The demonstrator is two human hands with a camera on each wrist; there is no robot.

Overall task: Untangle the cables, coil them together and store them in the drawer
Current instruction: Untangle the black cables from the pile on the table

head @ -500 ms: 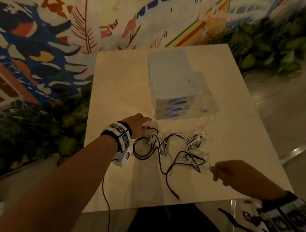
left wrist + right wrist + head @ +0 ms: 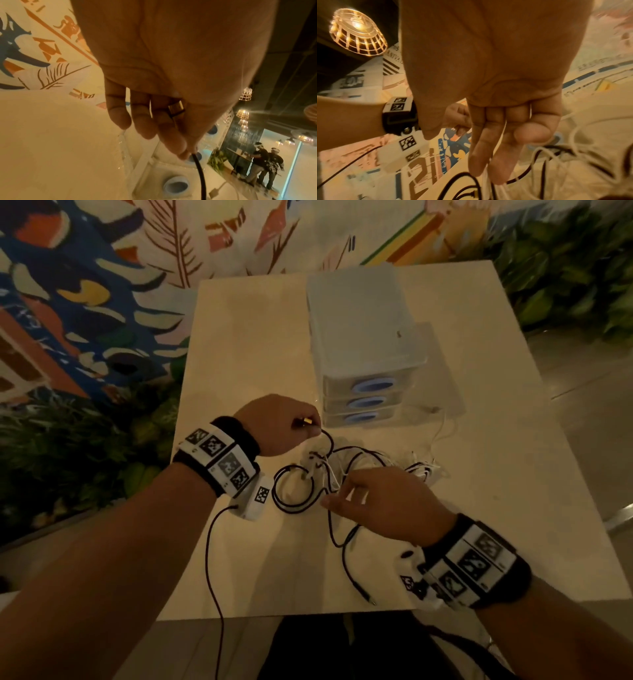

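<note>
Lifting now: we are raising the gold-tipped plug (image 2: 306, 421) of the black cable (image 2: 294, 506) clear of the table (image 2: 246, 344), where half a second ago our left hand (image 2: 277, 426) was only reaching for that end as it lay flat. The left hand is pinching the plug between thumb and fingers (image 2: 173, 136), and the cord is hanging down from the pinch, as the left wrist view shows. Meanwhile our right hand (image 2: 387, 505) is moving in from the near right edge onto the middle of the tangle. In the right wrist view a white cable (image 2: 485, 178) is running down between its fingers (image 2: 479, 152), but we cannot tell whether they are truly gripping it or just touching it.

We are reading this as the untangling getting properly under way: one free end secured, the other hand steadying the knot. The black and white cables are still lying knotted together just in front of the drawer unit (image 2: 363, 344), whose three drawers are all shut, so coiling and storing are not yet begun.

The right hand is covering the heart of the knot, so we are not seeing which strand crosses which. The white cables by the drawers are blurring into the pale table, and the light is dim and yellow throughout.
</note>
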